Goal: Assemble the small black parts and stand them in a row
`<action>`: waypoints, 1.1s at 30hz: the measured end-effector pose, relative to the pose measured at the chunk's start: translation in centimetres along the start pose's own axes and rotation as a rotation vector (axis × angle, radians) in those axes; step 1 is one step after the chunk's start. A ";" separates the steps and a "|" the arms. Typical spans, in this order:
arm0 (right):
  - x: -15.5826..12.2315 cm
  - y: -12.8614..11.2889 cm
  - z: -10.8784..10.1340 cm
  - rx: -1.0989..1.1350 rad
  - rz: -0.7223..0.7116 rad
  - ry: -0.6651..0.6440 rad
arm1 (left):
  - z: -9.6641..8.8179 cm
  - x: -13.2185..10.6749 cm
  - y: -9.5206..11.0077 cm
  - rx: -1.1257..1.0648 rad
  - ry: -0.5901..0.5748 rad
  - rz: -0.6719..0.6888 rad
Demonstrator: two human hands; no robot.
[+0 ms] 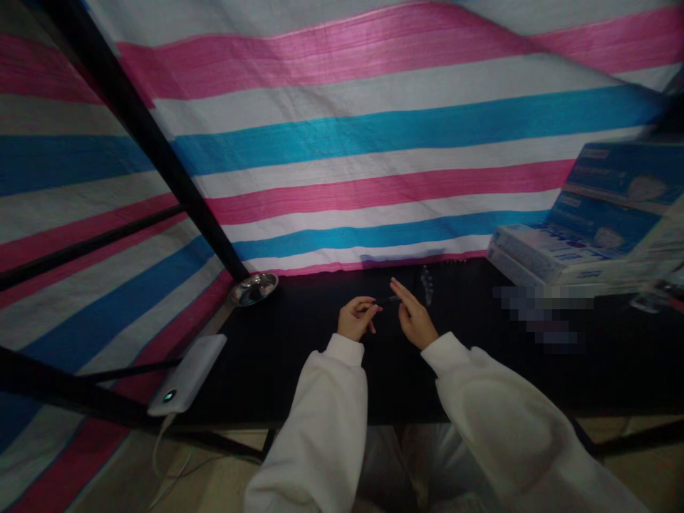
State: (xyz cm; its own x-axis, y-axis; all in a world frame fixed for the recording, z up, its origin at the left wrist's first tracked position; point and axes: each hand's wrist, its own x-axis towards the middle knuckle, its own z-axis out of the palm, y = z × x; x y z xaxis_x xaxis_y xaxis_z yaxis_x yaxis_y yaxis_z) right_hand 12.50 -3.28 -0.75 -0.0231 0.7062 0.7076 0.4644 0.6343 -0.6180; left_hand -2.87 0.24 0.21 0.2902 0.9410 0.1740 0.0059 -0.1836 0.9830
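Observation:
Both my hands are over the middle of the black table (320,377), close together. My left hand (357,318) is closed, thumb and fingers pinching a thin, clear stick-like piece (387,300) whose exact kind is too dim to make out. The piece points right, and its far end reaches my right hand (415,318). There the fingers are stretched out and held side by side; whether they touch the piece is hard to tell. Just behind my right hand lies a strip of clear, bumpy plastic pieces (427,285).
A shiny metal dish (255,289) sits at the back left corner. A white power bank (189,374) with a cable lies on the left edge. Blue and white boxes (603,206) are stacked at the right. Black frame poles (154,149) and striped sheeting (347,142) enclose the table.

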 end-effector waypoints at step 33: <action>-0.7 0.0 0.9 0.153 0.068 -0.167 | 0.6 0.2 -0.4 -0.069 -0.045 -0.057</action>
State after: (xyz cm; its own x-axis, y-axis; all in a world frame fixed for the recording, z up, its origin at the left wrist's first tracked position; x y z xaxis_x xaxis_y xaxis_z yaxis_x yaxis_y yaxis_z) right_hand 11.71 -3.46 -1.59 -0.1484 0.7833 0.6036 0.3311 0.6145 -0.7161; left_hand -2.20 0.35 -0.21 0.3336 0.9355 0.1168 -0.0416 -0.1091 0.9932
